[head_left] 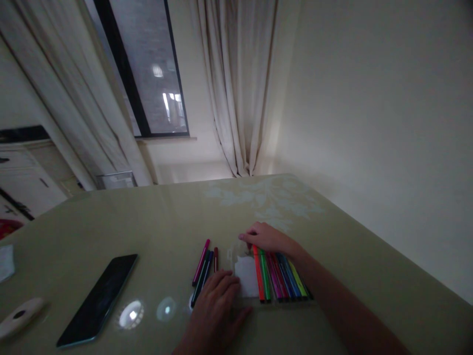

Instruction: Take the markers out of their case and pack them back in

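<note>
A clear plastic case (288, 302) lies flat on the table, with several felt-tip pens side by side in its right part. Leftmost in that row is an orange pen (258, 276), then a green pen (265, 276). White paper (246, 276) shows in the left part. My right hand (266, 237) reaches over the case's far edge, fingers curled down by the orange pen's upper end; what they grip is hidden. Low and flat, my left hand (219, 305) rests at the case's left edge with fingers stretched out. Beyond its fingers lie a brown pen (216, 259) and a pink pen (201, 261).
Two dark pens (205, 271) lie beside the pink one. A black phone or tablet (98, 301) lies on the table (166, 222) at left, near a white rounded object (22, 315). A wall (388, 123) runs along the right side; curtains (240, 88) and a window stand behind.
</note>
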